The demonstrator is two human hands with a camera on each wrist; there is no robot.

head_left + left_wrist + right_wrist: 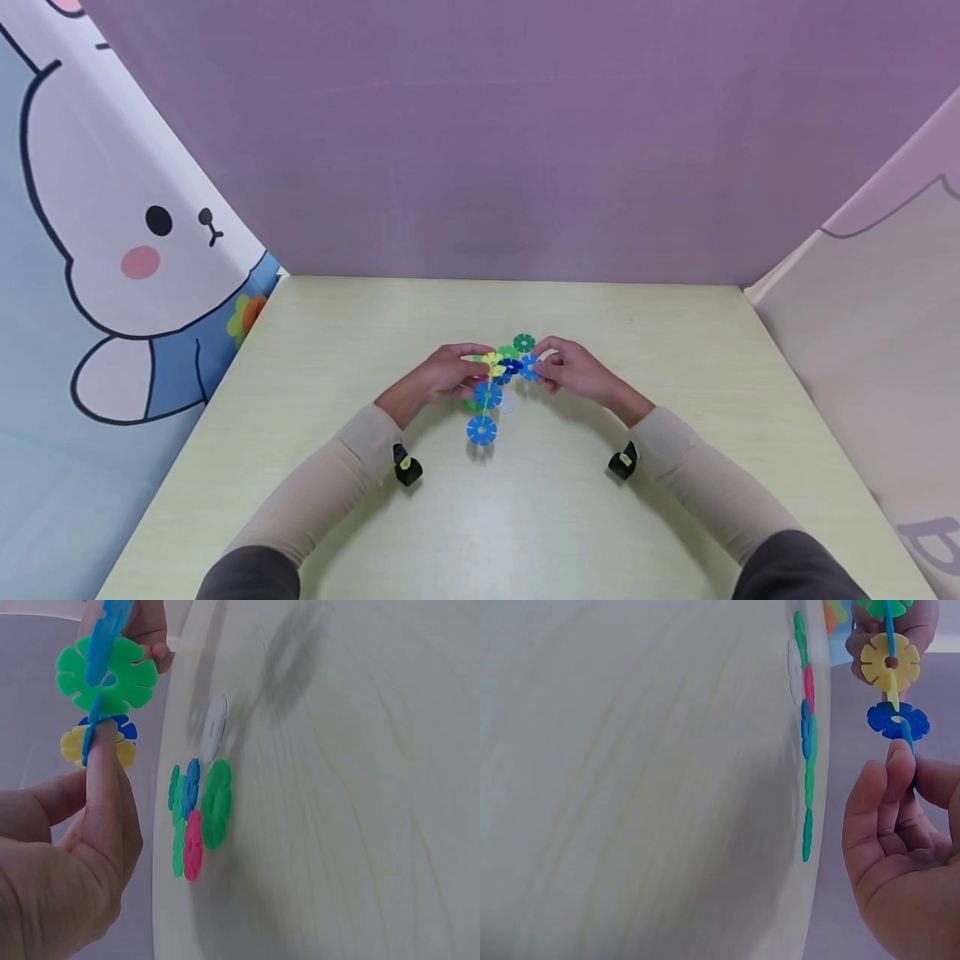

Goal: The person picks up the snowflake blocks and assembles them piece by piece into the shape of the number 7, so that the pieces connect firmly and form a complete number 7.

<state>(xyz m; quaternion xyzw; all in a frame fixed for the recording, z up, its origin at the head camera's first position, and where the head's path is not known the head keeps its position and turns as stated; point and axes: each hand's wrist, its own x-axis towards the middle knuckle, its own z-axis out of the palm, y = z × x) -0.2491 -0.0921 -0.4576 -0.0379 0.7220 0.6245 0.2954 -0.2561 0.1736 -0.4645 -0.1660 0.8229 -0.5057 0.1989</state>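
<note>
Over the middle of the table, both hands hold a chain of interlocked notched plastic discs. My left hand (452, 369) pinches it beside a yellow disc (890, 663); in the left wrist view its fingertips lie on an edge-on blue disc (91, 739). A green disc (106, 675) is slotted in beyond those fingertips. My right hand (573, 369) pinches a blue disc (529, 367) at the chain's right end, linked to a dark blue disc (898, 720). Two more blue discs, one the near blue disc (482, 430), hang toward me in the head view.
Loose discs lie flat on the table (525, 517) beneath the chain: a white disc (214, 729), a pink disc (193, 844), a green disc (217, 804), a blue disc (191, 787) and more green ones. A purple panel (480, 150) stands along the back edge.
</note>
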